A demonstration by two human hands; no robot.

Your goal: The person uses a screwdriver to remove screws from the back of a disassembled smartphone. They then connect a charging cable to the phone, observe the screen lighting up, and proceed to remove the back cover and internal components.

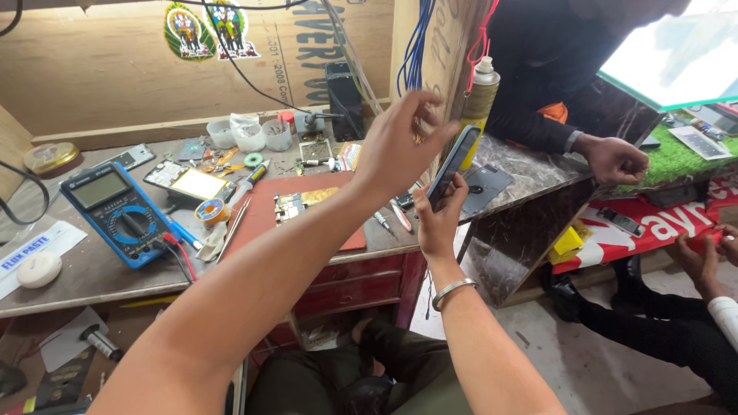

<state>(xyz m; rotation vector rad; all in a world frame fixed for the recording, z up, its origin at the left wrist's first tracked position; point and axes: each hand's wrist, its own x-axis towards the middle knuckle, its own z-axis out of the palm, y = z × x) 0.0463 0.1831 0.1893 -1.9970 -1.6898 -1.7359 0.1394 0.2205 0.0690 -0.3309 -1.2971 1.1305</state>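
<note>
My right hand [437,219] grips a dark smartphone [452,164] by its lower end and holds it on edge above the right end of the workbench. My left hand [401,144] reaches across from the left, fingers spread, with the fingertips at the phone's top corner. Below them a red mat [261,211] on the bench carries a bare circuit board [301,203]. Another dark phone [484,187] lies flat on the marble counter just right of my hands.
A blue multimeter [119,213] with red and black leads, a solder reel [208,211], small plastic cups [249,134], screwdrivers and phone parts cover the wooden workbench [84,277]. A spray can [480,96] stands behind. Another person's hand [615,159] rests on the marble counter [538,170]; a second person sits at right.
</note>
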